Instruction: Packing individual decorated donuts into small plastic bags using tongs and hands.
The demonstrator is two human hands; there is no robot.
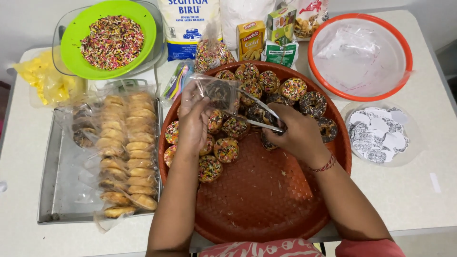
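My left hand (pixel 193 119) holds a small clear plastic bag (pixel 216 90) open above a round brown woven tray (pixel 262 200). A dark doughnut shows inside the bag. My right hand (pixel 295 133) grips metal tongs (pixel 259 112) whose tips point left into the bag's mouth. Several sprinkle-covered doughnuts (pixel 226 150) lie on the far half of the tray, below and around both hands.
A metal baking tray (pixel 62 190) at left holds rows of bagged doughnuts (pixel 128 143). A green bowl of coloured sprinkles (pixel 112 40) stands at back left, an orange-rimmed bowl lined with plastic (pixel 359 54) at back right, round paper stickers (pixel 378 135) to the right, and packets of ingredients (pixel 252 38) behind.
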